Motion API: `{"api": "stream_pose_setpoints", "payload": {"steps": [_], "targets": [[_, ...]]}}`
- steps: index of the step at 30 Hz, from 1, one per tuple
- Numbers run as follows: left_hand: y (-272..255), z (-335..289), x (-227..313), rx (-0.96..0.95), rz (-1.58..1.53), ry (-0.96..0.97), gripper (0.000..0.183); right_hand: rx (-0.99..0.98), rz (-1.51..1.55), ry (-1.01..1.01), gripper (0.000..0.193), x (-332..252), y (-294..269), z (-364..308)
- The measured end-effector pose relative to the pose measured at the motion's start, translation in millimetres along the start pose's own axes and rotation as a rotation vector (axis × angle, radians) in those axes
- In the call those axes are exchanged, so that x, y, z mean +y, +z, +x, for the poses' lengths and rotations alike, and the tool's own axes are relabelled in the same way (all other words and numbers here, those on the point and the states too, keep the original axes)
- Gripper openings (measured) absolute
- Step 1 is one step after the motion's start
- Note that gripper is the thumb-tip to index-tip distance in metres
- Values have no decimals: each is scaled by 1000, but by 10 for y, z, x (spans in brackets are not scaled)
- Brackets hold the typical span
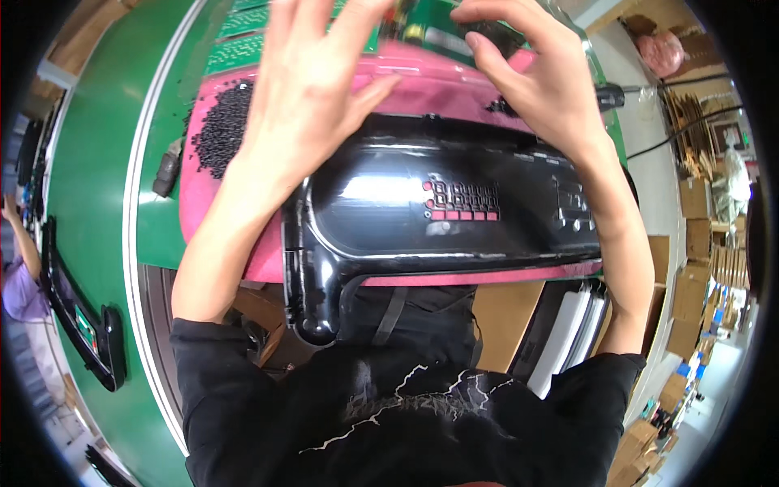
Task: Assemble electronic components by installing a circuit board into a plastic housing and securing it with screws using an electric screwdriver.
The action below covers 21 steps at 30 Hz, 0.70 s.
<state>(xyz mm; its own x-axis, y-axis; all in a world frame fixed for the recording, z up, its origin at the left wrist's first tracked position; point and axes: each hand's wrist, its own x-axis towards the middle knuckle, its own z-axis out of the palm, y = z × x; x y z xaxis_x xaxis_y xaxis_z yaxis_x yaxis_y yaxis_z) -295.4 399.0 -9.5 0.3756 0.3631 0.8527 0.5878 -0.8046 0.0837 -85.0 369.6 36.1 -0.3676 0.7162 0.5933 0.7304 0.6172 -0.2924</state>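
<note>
My left hand (312, 81) reaches over the far edge of the pink mat (243, 264), fingers spread and blurred by motion, nothing visible in it. To its right, my right hand (540, 73) is beside a green circuit board (442, 36) with parts on it. Its thumb and index finger are curved and apart; the other fingers are partly hidden. Under my forearms a long glossy black plastic housing (381, 203) lies on the mat, showing its hollow side. It has a grid of small cutouts, and a rounded arm juts toward me at its left end.
Small black screws (223, 130) are heaped at the mat's left. Green circuit boards (235, 40) lie beyond them. A dark object (167, 169) rests near the white rail (134, 174). Farther left, a similar black housing (97, 349) is on the green table (93, 162), near another person (24, 288).
</note>
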Motion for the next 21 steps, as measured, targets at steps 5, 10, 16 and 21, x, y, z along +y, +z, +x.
{"api": "stream_pose_setpoints", "payload": {"steps": [5,10,16,21], "targets": [[-189,86,139,-375,9,139,71,304,606,-703,28,396,215,-207],[-191,36,51,-314,-319,256,66,-49,-43,144,17,-138,-357,-647],[-151,-114,-27,-577,-652,252,70,-200,313,488,11,-361,-514,-1028],[-168,-231,36,-728,-814,172,66,-385,521,434,79,-243,-434,-1297]]}}
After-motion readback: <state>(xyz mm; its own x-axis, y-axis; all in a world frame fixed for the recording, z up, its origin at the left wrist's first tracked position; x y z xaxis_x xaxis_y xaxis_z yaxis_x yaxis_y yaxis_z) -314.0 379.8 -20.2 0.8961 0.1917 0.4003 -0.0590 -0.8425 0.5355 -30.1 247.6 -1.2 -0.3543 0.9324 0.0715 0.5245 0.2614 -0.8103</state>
